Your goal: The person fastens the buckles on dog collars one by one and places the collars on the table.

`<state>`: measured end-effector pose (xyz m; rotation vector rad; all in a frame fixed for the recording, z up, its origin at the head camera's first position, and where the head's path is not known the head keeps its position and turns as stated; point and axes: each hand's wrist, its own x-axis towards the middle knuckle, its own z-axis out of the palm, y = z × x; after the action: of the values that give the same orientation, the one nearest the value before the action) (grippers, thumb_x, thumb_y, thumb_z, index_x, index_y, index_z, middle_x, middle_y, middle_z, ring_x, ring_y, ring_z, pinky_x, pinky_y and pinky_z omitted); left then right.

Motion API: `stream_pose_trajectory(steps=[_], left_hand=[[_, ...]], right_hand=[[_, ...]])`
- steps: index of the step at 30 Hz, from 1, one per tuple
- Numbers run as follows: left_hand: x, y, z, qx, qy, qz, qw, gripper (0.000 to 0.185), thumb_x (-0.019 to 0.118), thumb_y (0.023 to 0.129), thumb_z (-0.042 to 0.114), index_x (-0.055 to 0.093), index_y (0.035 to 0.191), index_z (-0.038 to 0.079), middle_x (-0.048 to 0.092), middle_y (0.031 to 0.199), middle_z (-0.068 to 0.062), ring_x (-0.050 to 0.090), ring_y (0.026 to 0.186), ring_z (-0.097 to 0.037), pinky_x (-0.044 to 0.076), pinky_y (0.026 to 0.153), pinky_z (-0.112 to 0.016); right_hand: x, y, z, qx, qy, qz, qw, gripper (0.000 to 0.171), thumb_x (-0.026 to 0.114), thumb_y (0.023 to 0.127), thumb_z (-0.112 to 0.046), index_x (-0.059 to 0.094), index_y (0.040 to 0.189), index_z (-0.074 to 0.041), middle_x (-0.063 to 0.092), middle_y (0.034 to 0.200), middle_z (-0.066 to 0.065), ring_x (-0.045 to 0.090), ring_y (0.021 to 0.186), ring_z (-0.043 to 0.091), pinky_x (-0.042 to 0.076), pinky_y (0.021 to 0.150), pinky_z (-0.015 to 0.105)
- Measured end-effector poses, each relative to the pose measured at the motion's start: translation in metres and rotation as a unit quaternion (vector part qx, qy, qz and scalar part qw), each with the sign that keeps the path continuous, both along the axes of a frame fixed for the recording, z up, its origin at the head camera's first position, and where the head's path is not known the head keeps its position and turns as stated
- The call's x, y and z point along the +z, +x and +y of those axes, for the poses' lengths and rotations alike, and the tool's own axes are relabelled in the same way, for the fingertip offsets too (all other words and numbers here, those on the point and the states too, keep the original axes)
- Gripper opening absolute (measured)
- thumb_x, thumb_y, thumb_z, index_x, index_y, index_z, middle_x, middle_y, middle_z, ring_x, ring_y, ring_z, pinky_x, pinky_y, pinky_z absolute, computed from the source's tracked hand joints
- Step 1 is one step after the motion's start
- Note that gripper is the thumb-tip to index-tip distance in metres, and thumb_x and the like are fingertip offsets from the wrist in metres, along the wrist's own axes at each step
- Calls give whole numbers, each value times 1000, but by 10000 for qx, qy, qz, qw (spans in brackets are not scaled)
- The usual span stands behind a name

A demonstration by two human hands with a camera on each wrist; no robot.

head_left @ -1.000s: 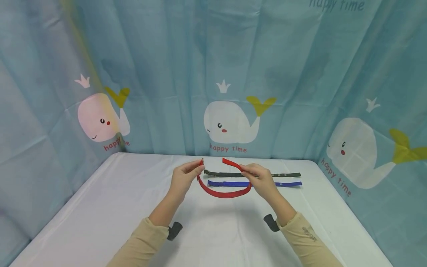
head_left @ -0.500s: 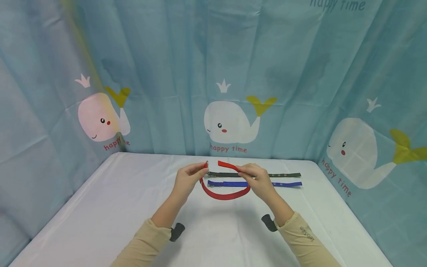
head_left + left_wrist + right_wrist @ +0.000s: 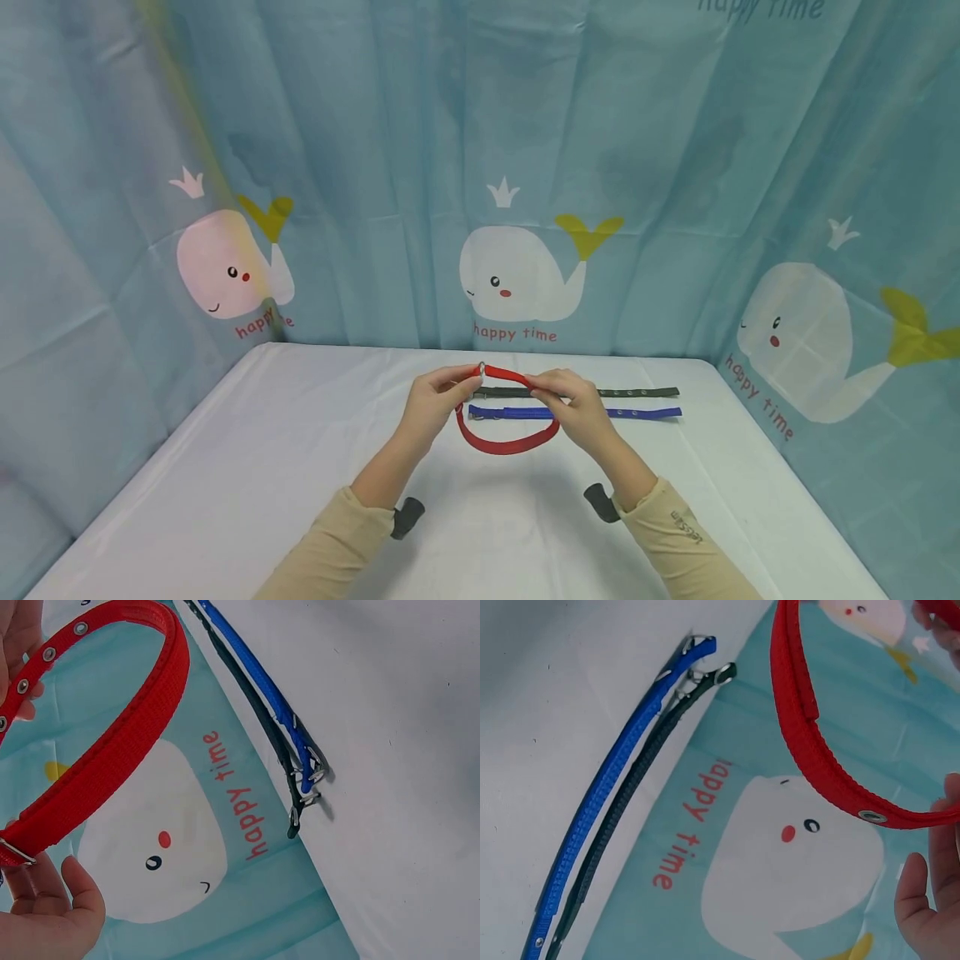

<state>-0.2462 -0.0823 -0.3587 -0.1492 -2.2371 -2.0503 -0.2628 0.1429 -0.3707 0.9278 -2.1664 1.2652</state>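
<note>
A red collar (image 3: 506,447) with metal eyelets is held up above the table, its padded band sagging into a loop. My left hand (image 3: 429,407) pinches its buckle end, where a metal buckle (image 3: 482,369) shows at the fingertips. On the other side my right hand (image 3: 576,407) pinches the eyelet strap. The strap's free tip meets the buckle; whether it passes through I cannot tell. Silver eyelets line the red collar (image 3: 112,761) in the left wrist view. In the right wrist view the red collar (image 3: 817,765) curves toward the fingers at the edge.
A dark green collar (image 3: 637,392) and a blue collar (image 3: 532,413) lie stretched out side by side on the white table (image 3: 225,467), beyond the hands. A light blue curtain (image 3: 360,208) with whale prints hangs round the table's back and sides.
My left hand has moved right with the buckle, and my right hand has moved slightly left. The gap between strap tip and buckle has closed. The red loop has narrowed.
</note>
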Motion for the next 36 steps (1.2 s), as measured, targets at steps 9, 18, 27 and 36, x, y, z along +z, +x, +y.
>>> stream_pose_trajectory(steps=[9, 18, 27, 36], left_hand=[[-2, 0, 4, -123, -180, -27, 9998, 35, 71, 90, 23, 69, 121, 6, 66, 103, -7, 55, 89, -20, 50, 73, -27], [-2, 1, 6, -38, -102, 7, 9999, 37, 71, 90, 25, 68, 121, 6, 66, 103, -7, 54, 92, -20, 50, 76, -29], [-8, 2, 12, -234, -241, 62, 9994, 36, 70, 90, 29, 69, 118, 6, 69, 102, -6, 56, 94, -22, 48, 75, -32], [-8, 1, 10, -23, -2, 180, 9998, 37, 69, 91, 27, 67, 120, 4, 68, 106, -8, 59, 99, -22, 49, 82, -37]], right_hand=[[-2, 1, -2, 101, -77, -68, 9999, 24, 68, 83, 10, 72, 106, 3, 72, 95, 12, 62, 90, 24, 53, 72, 26], [-5, 2, -3, -39, -14, -305, 9995, 24, 68, 85, 8, 73, 107, 1, 71, 96, 10, 61, 92, 24, 52, 75, 27], [-4, 6, -7, -30, 12, -344, 9994, 20, 68, 86, 5, 73, 104, 1, 71, 95, 8, 62, 92, 23, 54, 79, 29], [-9, 6, -1, -192, 20, -873, 9960, 24, 69, 88, -1, 70, 112, 0, 71, 101, 10, 63, 97, 27, 50, 84, 50]])
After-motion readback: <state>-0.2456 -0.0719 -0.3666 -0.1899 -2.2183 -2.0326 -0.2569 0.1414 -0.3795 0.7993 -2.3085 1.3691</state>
